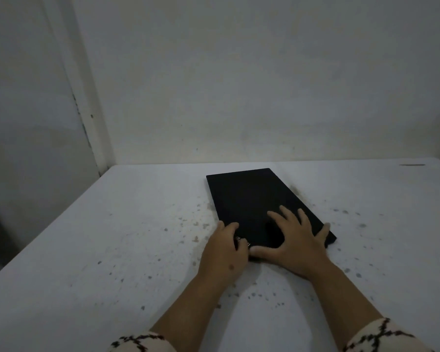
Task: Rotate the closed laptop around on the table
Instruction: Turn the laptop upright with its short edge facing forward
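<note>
A closed black laptop [249, 199] lies flat on the white table [112, 250], its long side running away from me and skewed a little to the right. My left hand [224, 247] curls around the laptop's near left corner, thumb on the lid. My right hand [295, 240] lies spread flat on the near end of the lid, with the thumb along the near edge and the little finger at the right edge.
The table top is speckled with dark spots. A pale wall [264, 85] stands right behind the table's far edge, and a second wall meets it at the left corner. The table's left edge [48, 224] drops to a dark gap.
</note>
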